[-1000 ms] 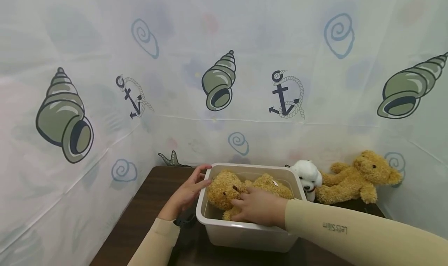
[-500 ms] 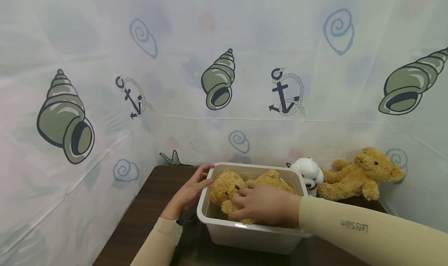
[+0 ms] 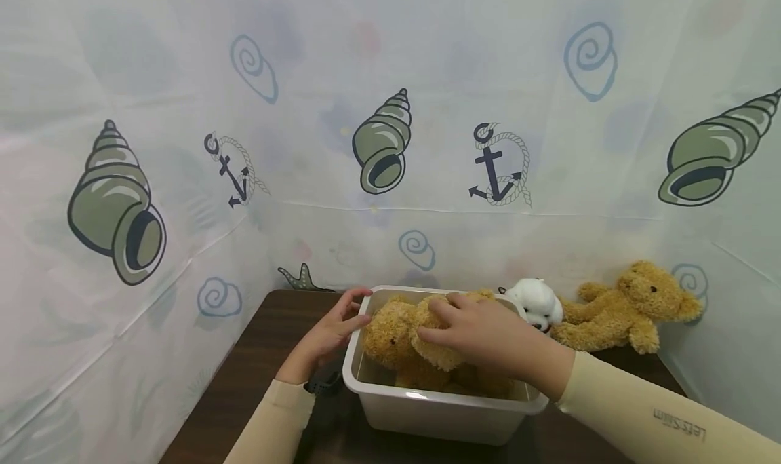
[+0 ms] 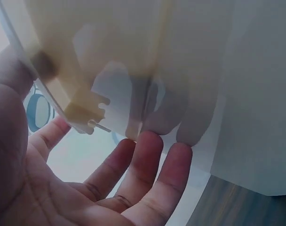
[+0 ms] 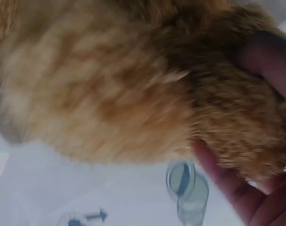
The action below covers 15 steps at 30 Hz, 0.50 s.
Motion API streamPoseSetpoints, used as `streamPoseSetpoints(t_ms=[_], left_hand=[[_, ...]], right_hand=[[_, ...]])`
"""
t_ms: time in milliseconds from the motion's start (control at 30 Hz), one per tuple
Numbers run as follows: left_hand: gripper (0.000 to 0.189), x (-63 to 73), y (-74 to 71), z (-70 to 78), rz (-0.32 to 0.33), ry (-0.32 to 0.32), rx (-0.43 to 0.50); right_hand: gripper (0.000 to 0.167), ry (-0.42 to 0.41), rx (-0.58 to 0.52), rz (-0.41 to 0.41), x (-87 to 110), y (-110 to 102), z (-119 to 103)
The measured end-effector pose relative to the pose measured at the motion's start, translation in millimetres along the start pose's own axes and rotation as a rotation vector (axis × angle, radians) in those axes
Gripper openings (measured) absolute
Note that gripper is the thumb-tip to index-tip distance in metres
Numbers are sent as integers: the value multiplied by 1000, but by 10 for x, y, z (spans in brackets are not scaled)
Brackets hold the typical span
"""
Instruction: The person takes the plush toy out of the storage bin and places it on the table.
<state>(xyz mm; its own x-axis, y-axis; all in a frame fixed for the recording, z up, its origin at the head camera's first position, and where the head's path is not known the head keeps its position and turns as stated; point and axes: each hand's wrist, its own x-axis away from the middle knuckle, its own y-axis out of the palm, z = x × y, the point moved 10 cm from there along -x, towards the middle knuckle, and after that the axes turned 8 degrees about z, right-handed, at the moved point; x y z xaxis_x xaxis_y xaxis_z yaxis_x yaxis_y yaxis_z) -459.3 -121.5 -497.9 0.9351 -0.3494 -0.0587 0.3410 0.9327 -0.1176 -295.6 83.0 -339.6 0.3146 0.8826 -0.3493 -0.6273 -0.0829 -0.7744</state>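
The right hand [image 3: 482,332] has risen, its grip partly closed round the teddy bear [image 3: 436,347] at its fingertips, apparently unseating it in the tub [image 3: 439,418] below, while the left hand [image 3: 332,332], loosely spread, touches the tub.

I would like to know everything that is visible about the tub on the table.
The tub is off-white and rectangular, with rounded corners, a broad rim and an open top. It looks like smooth, glossy plastic. It stands upright on the dark brown table, at least one golden teddy bear inside. The left hand holds its left side, thumb at the rim, fingertips against the outer wall. Whether the right hand touches it is unclear.
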Motion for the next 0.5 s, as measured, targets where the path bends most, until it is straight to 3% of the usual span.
streamPoseSetpoints(t_ms=[200,367,500], left_hand=[[57,23,-54,40,7,6,-18],[57,6,-53,16,0,-6,-29],[58,-6,-46,-1,2,-13,-30]], right_hand=[[66,76,-25,268,110,-645,199],[89,214,-65,479,482,-1242,404],[52,354,-86,714,880,-1608,517]])
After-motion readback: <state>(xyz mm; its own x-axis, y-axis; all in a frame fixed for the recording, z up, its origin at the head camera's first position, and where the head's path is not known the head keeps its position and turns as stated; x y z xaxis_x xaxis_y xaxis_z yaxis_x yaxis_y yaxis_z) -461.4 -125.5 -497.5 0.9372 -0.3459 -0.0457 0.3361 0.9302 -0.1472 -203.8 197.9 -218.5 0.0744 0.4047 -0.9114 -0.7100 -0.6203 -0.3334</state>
